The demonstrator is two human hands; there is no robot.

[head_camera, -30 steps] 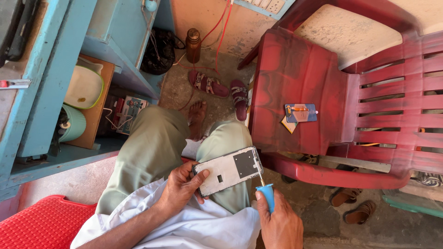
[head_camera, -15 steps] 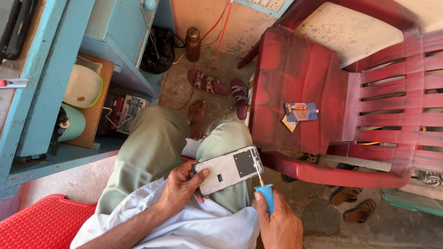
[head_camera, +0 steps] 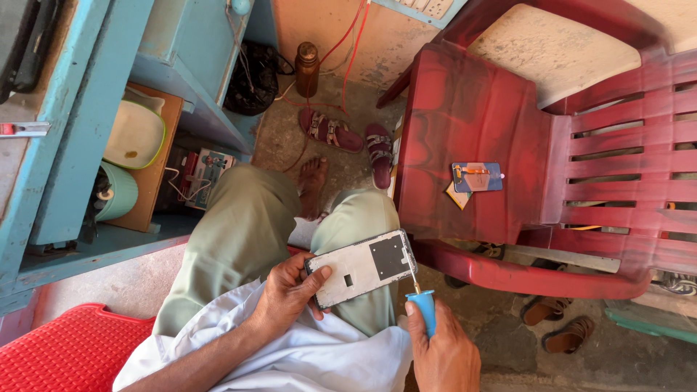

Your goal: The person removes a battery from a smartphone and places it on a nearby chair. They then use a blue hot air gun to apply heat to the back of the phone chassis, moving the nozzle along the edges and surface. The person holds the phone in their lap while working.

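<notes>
The person sits with knees bent, and the left hand holds a phone frame by its near end, thumb on top and fingers curled under it. The phone frame is a flat silver-grey piece with a dark square patch on it, and it rests above the right knee, over the green trousers. The right hand is closed around a small screwdriver with a blue handle. Its thin metal tip points up and touches the far corner of the phone frame. A white shirt bunches in the lap under both hands. Just to the right stands a big red plastic chair, and on its seat lies a small blue card with a yellow bit poking out under it. One bare foot rests on the floor, near a pair of dark red sandals. A brown bottle stands by the wall behind them, with red wires running down beside it. On the left is a blue shelf, and inside it sit a pale green bowl and a green cup lying on its side. More brown sandals lie under the chair. A red mat shows at the bottom left corner.
</notes>
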